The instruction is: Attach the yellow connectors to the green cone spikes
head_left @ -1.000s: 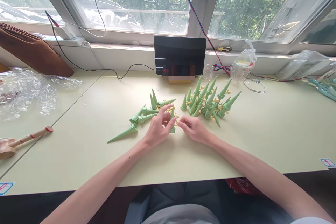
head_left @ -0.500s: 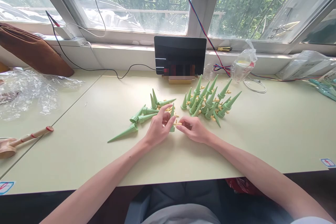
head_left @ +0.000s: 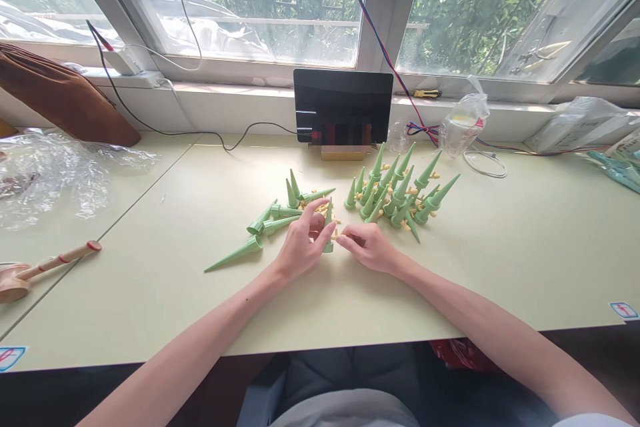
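Observation:
My left hand [head_left: 303, 240] is closed on an upright green plastic spike [head_left: 329, 247], its wide end down at the table. Close beside it on the right, my right hand [head_left: 367, 245] pinches a small yellow valve piece [head_left: 336, 236] against the spike's side; whether it is seated there I cannot tell. Behind my left fingers lie loose yellow valve pieces [head_left: 327, 207], partly hidden. Several green spikes [head_left: 235, 253] without valves lie or stand to the left. To the right stands a cluster of green spikes [head_left: 400, 190] with yellow valves on their sides.
A black tablet [head_left: 344, 97] leans on a small stand at the back, with a cable running left. Clear plastic wrap [head_left: 75, 173] and a wooden kendama-like toy [head_left: 55, 267] lie at the left. A plastic bag [head_left: 465, 117] and coiled wires [head_left: 424, 130] sit at the back right.
My right hand has shifted slightly left, bringing the yellow valve piece closer against the spike. My left hand and the spike have barely moved.

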### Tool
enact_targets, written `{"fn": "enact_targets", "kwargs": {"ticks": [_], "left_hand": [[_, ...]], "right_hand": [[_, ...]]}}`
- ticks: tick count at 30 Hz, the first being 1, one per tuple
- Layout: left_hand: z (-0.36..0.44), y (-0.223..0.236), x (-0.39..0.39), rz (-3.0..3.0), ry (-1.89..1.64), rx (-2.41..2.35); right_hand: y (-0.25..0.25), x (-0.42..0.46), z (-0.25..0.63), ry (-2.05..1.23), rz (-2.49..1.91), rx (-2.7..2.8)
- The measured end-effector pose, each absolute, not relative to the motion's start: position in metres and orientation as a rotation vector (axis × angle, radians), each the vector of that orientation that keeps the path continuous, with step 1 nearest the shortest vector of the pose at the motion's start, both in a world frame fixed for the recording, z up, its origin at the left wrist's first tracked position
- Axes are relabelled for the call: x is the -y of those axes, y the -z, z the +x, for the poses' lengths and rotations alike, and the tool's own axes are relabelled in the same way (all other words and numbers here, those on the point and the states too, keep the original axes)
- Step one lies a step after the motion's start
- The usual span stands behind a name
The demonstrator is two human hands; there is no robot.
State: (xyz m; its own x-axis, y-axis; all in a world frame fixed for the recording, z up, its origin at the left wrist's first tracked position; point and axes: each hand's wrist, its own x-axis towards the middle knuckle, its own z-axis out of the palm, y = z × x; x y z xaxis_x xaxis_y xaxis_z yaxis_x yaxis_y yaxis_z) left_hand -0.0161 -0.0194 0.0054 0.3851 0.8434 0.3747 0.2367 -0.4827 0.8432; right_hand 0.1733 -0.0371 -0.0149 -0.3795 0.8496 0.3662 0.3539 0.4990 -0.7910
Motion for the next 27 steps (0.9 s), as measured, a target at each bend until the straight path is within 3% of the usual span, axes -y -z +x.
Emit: {"fn": "enact_targets", "kwargs": {"ticks": [27], "left_hand": [[-0.016, -0.0034, 0.019, 1.956, -1.121, -0.92]], "right_hand": [[0.0114, 0.0373, 0.1745, -0.853, -0.989, 1.98]]}}
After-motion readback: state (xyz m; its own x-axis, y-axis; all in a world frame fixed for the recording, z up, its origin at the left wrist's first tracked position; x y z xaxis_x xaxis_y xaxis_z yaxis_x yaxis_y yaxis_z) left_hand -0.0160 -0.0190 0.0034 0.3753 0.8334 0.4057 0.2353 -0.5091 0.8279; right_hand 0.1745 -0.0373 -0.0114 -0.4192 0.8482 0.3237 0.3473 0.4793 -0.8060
